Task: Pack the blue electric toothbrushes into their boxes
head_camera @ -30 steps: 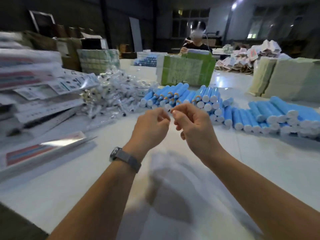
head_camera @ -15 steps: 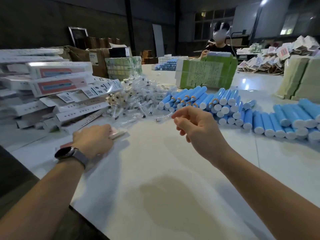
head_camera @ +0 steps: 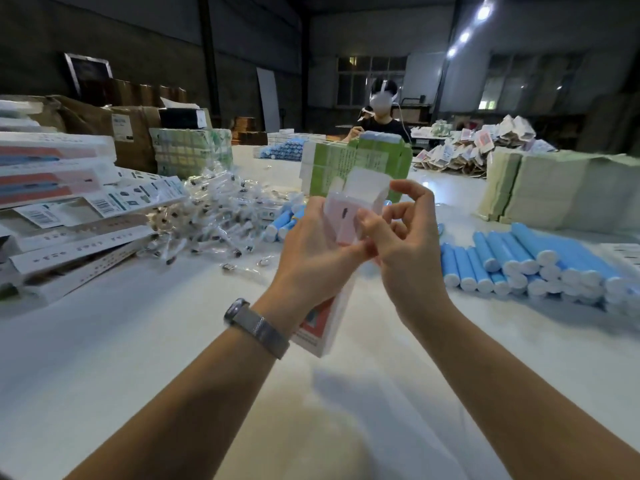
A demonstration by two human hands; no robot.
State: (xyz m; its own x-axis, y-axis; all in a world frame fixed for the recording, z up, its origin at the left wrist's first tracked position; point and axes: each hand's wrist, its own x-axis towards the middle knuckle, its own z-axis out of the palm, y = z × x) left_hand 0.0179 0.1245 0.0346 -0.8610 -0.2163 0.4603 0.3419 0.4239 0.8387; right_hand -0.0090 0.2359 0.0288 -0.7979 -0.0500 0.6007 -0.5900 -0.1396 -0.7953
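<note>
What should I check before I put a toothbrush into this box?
1. Box held: ok, left hand grips it upright above the table.
2. Top flap open: ok, it stands up at the far end.
3. Box mouth clear: cannot tell, right hand fingers are at the opening.
4. A hand free to pick: not ok, both are on the box.
5. Toothbrushes near: ok, piled to the right.
6. Box empty inside: cannot tell.
</note>
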